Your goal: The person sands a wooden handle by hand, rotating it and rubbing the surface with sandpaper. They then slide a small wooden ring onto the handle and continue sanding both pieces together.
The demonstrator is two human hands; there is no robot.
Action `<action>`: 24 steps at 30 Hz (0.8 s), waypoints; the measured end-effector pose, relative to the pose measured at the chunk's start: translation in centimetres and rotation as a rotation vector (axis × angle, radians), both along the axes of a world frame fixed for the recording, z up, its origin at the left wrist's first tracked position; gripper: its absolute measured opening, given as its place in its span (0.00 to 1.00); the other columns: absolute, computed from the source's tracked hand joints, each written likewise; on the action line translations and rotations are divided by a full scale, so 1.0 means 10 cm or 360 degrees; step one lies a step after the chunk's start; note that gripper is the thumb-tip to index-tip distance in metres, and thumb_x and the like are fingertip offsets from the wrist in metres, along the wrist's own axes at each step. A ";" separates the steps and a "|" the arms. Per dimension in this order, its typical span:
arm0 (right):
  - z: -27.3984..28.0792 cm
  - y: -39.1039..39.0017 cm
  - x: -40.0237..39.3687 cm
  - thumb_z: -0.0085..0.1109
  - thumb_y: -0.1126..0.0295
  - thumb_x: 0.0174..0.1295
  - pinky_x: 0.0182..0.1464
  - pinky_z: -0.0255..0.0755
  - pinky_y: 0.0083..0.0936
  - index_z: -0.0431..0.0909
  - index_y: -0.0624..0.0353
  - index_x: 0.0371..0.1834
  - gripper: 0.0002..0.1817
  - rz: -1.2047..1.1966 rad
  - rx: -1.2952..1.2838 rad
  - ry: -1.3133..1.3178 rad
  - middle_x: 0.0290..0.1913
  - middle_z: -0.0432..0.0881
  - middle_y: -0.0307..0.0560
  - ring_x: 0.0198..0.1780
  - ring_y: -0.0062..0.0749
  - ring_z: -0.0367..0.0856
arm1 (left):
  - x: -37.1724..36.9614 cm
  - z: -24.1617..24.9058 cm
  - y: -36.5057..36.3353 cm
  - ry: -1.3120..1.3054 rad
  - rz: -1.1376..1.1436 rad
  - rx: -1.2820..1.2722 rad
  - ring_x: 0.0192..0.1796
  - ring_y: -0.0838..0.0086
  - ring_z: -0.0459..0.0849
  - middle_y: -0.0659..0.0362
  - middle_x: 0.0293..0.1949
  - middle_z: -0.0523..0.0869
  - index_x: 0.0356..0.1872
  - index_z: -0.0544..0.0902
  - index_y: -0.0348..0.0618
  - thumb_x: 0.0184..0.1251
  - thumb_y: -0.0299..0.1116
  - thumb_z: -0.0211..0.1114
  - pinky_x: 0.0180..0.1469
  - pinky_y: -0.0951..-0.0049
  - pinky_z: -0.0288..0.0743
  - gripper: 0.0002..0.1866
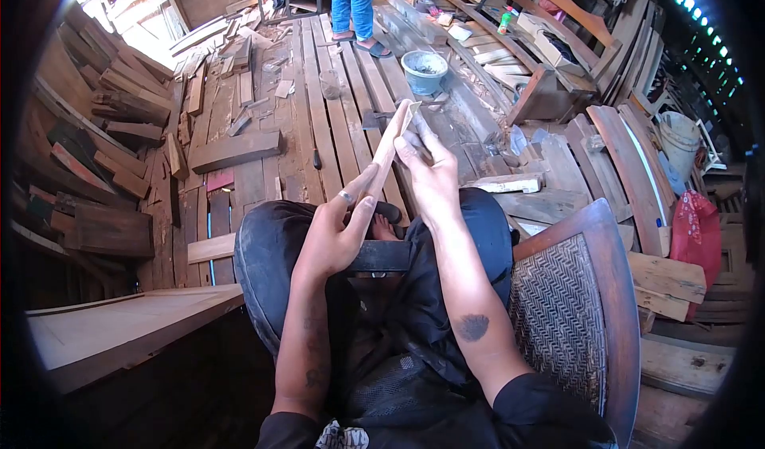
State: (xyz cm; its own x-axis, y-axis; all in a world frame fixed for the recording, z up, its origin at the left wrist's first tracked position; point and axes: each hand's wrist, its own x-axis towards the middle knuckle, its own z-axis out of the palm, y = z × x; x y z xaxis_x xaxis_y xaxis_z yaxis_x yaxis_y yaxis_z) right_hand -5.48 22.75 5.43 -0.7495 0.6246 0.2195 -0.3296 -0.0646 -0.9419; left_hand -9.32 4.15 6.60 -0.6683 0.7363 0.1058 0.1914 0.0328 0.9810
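Note:
A slim, pale piece of wood (386, 152) slants up and away over my knees, narrowing to a tip. My left hand (336, 230), with a ring on one finger, is closed round its near end, fingers stretched along its side. At the far end, my right hand (431, 166) pinches the wood near its tip. A thin cream edge shows by the right fingertips; I cannot tell whether it is a separate sheet. Below the hands, a dark bar (378, 256) crosses between my knees. Close by my right forearm stands a wooden frame with a woven cane panel (558, 313).
A thick wooden block (237, 152) lies on the slatted floor. Ahead are a bucket (425, 73) and a standing person (353, 7) in blue trousers. Timber is piled on both sides. A pale wooden panel (135, 325) juts in at left; a red bag (695, 230) hangs at right.

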 end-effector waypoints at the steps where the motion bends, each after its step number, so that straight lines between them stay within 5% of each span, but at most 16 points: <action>1: 0.01 -0.06 0.01 0.68 0.72 0.71 0.61 0.77 0.25 0.70 0.64 0.78 0.33 0.0006 0.0100 -0.0021 0.61 0.85 0.52 0.57 0.26 0.84 | 0.02 -0.02 0.02 0.0116 0.0123 0.0047 0.50 0.79 0.84 0.55 0.49 0.90 0.75 0.75 0.38 0.83 0.32 0.56 0.57 0.74 0.77 0.23; 4: 0.01 -0.28 0.11 0.68 0.74 0.71 0.62 0.77 0.27 0.73 0.63 0.75 0.29 0.0254 0.0407 -0.0087 0.57 0.82 0.46 0.59 0.30 0.85 | -0.07 -0.08 0.02 -0.0036 0.0337 0.0233 0.55 0.77 0.84 0.52 0.55 0.90 0.74 0.76 0.38 0.84 0.34 0.55 0.62 0.72 0.76 0.23; 7: -0.09 -0.47 0.14 0.67 0.74 0.71 0.61 0.77 0.28 0.77 0.64 0.72 0.26 0.0471 0.0286 -0.0059 0.57 0.82 0.48 0.58 0.30 0.85 | -0.12 -0.13 0.00 -0.0092 0.0502 0.0355 0.52 0.81 0.81 0.56 0.52 0.89 0.72 0.77 0.35 0.85 0.35 0.54 0.57 0.77 0.75 0.22; 11: -0.09 -0.28 0.03 0.66 0.72 0.73 0.60 0.78 0.25 0.75 0.62 0.74 0.27 0.0168 0.0548 -0.0055 0.60 0.82 0.48 0.56 0.25 0.84 | -0.09 -0.11 0.00 0.0049 0.0393 0.0250 0.52 0.80 0.82 0.54 0.52 0.90 0.71 0.77 0.32 0.83 0.32 0.54 0.58 0.75 0.76 0.22; 15: -0.01 -0.03 -0.01 0.63 0.69 0.76 0.52 0.78 0.21 0.65 0.65 0.80 0.32 -0.0071 0.0076 0.0064 0.46 0.87 0.39 0.48 0.20 0.84 | 0.03 0.02 -0.03 0.0125 0.0098 0.0136 0.55 0.75 0.84 0.49 0.53 0.90 0.71 0.77 0.30 0.82 0.29 0.54 0.61 0.72 0.75 0.22; 20: -0.03 -0.24 0.21 0.63 0.73 0.75 0.60 0.77 0.26 0.67 0.58 0.81 0.32 0.0117 0.0479 0.0030 0.50 0.85 0.44 0.53 0.24 0.84 | 0.01 -0.03 0.01 -0.0007 0.0214 0.0273 0.57 0.76 0.83 0.52 0.56 0.88 0.72 0.75 0.32 0.84 0.31 0.53 0.62 0.73 0.75 0.22; 24: -0.19 -0.37 0.14 0.64 0.75 0.73 0.65 0.75 0.31 0.69 0.58 0.80 0.32 0.0341 0.0385 0.0133 0.60 0.80 0.49 0.59 0.34 0.83 | -0.05 -0.06 0.05 0.0043 0.0351 0.0393 0.50 0.81 0.82 0.55 0.50 0.88 0.73 0.75 0.33 0.84 0.32 0.53 0.56 0.77 0.76 0.23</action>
State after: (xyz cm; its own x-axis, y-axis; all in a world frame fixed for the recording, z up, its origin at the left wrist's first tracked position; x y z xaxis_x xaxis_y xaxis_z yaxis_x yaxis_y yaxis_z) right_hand -4.13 19.06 3.48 -0.8314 0.3769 0.4083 -0.4093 0.0817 -0.9087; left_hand -9.80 4.60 5.95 -0.8032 0.5244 0.2828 0.2322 -0.1617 0.9591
